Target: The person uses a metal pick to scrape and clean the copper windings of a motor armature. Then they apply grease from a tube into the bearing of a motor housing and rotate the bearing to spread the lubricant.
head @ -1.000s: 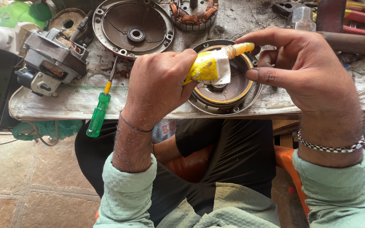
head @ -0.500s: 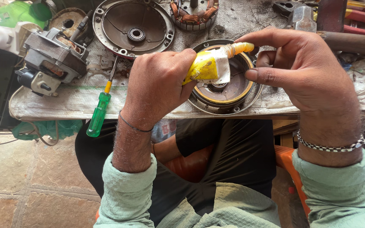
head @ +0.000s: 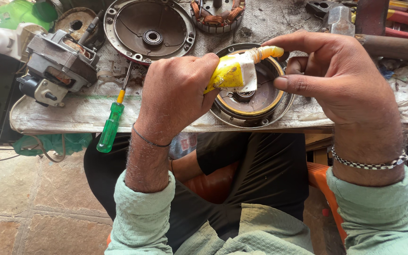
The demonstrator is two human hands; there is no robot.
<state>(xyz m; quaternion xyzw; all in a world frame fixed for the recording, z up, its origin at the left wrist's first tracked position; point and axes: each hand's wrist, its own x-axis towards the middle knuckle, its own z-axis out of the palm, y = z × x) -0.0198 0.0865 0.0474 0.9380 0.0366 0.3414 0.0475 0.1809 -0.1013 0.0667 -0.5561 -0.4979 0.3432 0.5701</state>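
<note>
The left hand (head: 175, 97) is clamped round a crumpled yellow tube (head: 232, 72), soft and half-flattened, held above the round metal motor cover (head: 256, 101) at the bench's (head: 72, 115) near edge. The right hand (head: 336, 80) pinches the orange nozzle tip (head: 270, 51). Squeeze too hard, I'd guess, and paste smears the fingers or drips off-target. A green-handled screwdriver (head: 111, 126) overhangs that edge and could roll off.

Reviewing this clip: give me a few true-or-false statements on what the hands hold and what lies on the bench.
1. The left hand grips a yellow tube. True.
2. The right hand holds the green-handled screwdriver. False: it lies on the bench, untouched.
3. The tube's nozzle points toward the right hand. True.
4. The round metal housing below the tube sits on the floor. False: it rests on the bench.
</note>
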